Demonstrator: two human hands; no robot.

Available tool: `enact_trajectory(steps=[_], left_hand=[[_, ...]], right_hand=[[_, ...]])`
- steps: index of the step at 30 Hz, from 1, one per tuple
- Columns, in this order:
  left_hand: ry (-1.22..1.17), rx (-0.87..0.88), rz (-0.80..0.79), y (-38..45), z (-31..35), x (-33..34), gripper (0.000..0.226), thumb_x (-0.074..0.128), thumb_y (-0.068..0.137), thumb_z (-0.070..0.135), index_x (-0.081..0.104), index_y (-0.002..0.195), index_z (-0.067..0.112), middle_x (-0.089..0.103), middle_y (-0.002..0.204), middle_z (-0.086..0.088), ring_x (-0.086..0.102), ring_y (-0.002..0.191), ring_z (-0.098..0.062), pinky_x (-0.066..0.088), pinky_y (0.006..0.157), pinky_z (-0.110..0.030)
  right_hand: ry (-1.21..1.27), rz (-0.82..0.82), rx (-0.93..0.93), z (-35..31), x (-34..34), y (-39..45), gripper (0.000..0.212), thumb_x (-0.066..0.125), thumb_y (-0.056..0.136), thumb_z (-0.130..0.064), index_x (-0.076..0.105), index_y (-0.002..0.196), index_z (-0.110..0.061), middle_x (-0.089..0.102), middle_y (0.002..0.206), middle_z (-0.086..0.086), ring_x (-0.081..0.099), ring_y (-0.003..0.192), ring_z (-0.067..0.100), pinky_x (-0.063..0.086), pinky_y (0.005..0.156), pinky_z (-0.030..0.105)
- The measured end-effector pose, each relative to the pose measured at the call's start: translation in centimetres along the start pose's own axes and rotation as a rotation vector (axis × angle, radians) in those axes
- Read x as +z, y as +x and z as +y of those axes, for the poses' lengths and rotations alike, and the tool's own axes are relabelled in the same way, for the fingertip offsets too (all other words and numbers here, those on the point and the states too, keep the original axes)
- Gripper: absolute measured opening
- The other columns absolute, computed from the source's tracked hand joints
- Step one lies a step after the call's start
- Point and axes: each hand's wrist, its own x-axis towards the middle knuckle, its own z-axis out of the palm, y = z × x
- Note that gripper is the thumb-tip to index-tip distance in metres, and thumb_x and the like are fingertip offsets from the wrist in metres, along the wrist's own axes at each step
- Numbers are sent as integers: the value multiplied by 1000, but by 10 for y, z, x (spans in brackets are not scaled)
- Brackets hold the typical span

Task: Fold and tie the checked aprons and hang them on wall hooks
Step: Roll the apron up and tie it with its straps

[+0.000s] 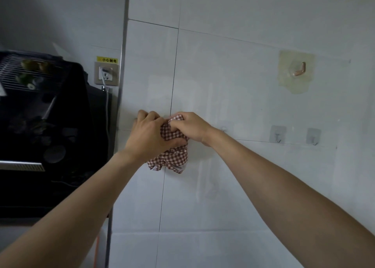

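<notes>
Up against the tiled wall [223,85], both hands, left [150,131] and right [190,127], gripped the bunched checked apron [172,156] together.

My left hand [149,133] and my right hand [189,128] meet against the white tiled wall [233,186] ahead of me, with the bundled red-and-white checked apron [171,156] between them; its lower part hangs below my hands, against the wall. To the right of my right hand, two small grey adhesive hooks [278,134] sit side by side on the wall, and above them is a copper-coloured hook on a clear adhesive pad [300,69]. Left of my hands, past the wall's corner, stands a black appliance [50,125], with a beige wall socket [106,74] above and behind it and a yellow warning label [107,60] just above the socket.
</notes>
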Motion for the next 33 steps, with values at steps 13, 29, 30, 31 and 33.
enact_trajectory(steps=[13, 29, 30, 31, 33], left_hand=[[220, 196, -84, -2, -3, -2, 102, 28, 55, 94, 60, 108, 13, 55, 105, -4, 41, 108, -28, 36, 94, -40], [-525, -374, -98, -30, 6, 2, 42, 55, 99, 33, 49, 133, 8, 60, 120, -6, 59, 108, -23, 49, 90, -35], [-542, -399, -151, -34, 5, 7, 40, 56, 99, 35, 53, 129, 8, 62, 117, -5, 60, 107, -22, 49, 87, -33], [-565, -408, -171, -37, 3, 10, 36, 57, 98, 35, 57, 124, 9, 64, 112, -3, 61, 106, -22, 49, 85, -32], [-628, -395, -173, -42, 0, 13, 28, 61, 96, 33, 63, 113, 11, 66, 101, 2, 64, 101, -22, 53, 83, -32]], right_hand=[[-40, 124, -76, 15, 11, -22, 54, 79, 80, -36, 52, 123, -19, 61, 114, -4, 60, 102, 13, 53, 84, 28], [359, 138, 95, 54, 56, -55, 38, 57, 98, -44, 62, 107, -8, 70, 102, 5, 67, 92, 19, 56, 77, 32], [259, 168, 80, 56, 61, -56, 37, 59, 97, -43, 59, 109, -9, 68, 103, 5, 65, 93, 19, 53, 77, 31], [192, 201, 71, 59, 64, -56, 36, 60, 96, -42, 57, 110, -9, 66, 103, 5, 63, 93, 19, 51, 77, 31], [186, 271, 47, 60, 64, -56, 31, 63, 96, -38, 57, 109, -10, 65, 101, 3, 61, 91, 17, 49, 77, 29]])
